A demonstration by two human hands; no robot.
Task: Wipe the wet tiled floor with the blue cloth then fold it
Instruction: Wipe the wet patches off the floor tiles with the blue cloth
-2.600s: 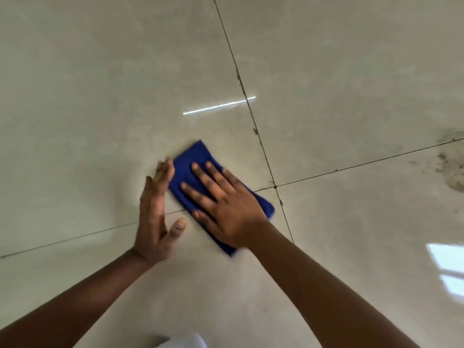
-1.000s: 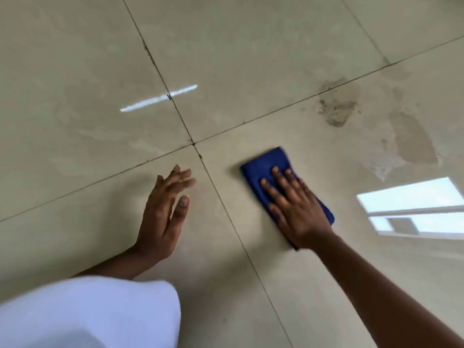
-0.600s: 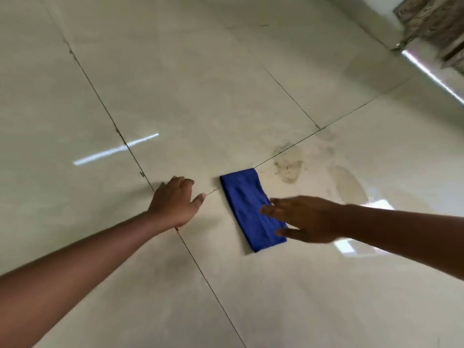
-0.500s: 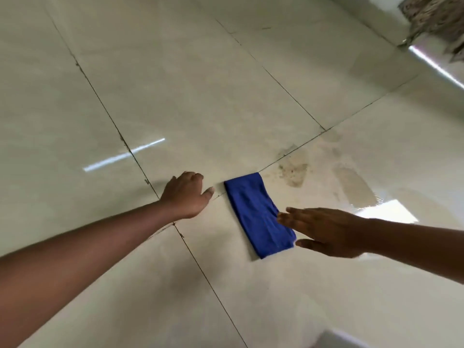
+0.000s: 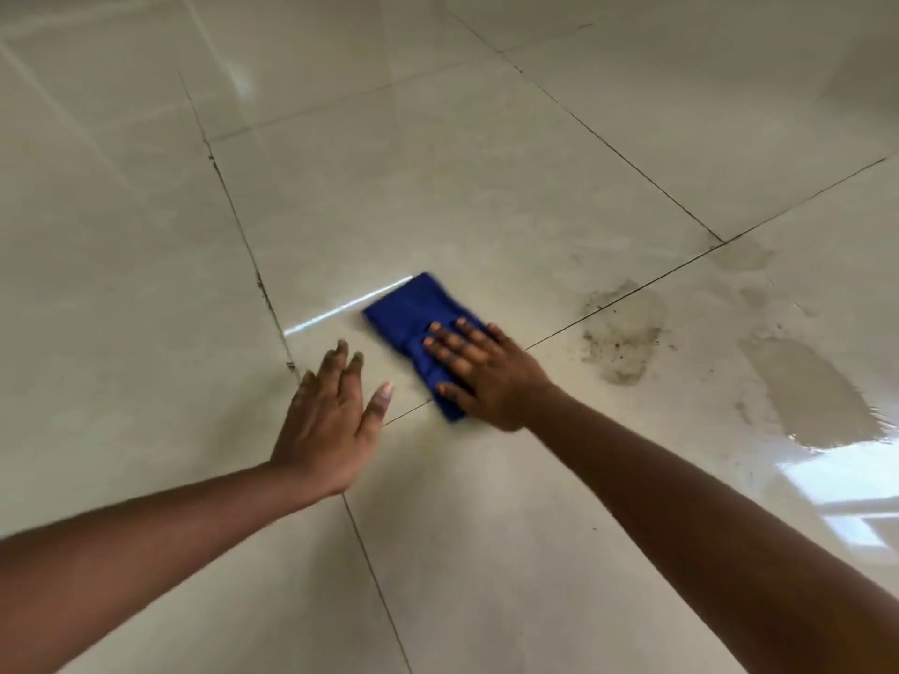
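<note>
A folded blue cloth (image 5: 413, 318) lies flat on the glossy beige tiled floor (image 5: 486, 187), just right of where the grout lines cross. My right hand (image 5: 486, 377) presses palm-down on the cloth's near half, fingers spread over it. To the cloth's left, my left hand (image 5: 331, 420) rests flat on the bare tile with fingers apart and holds nothing. It does not touch the cloth. The cloth's near end is hidden under my right palm.
A dirty wet patch (image 5: 622, 338) with dark specks lies to the right of the cloth. Farther right spreads a larger wet smear (image 5: 807, 401). A bright window reflection (image 5: 846, 488) shines at the right edge. Dark grout lines cross the floor.
My right hand, which hovered beside the cloth half a second ago, now presses down on it. My left hand has opened from a loose fist to flat. The camera has shifted.
</note>
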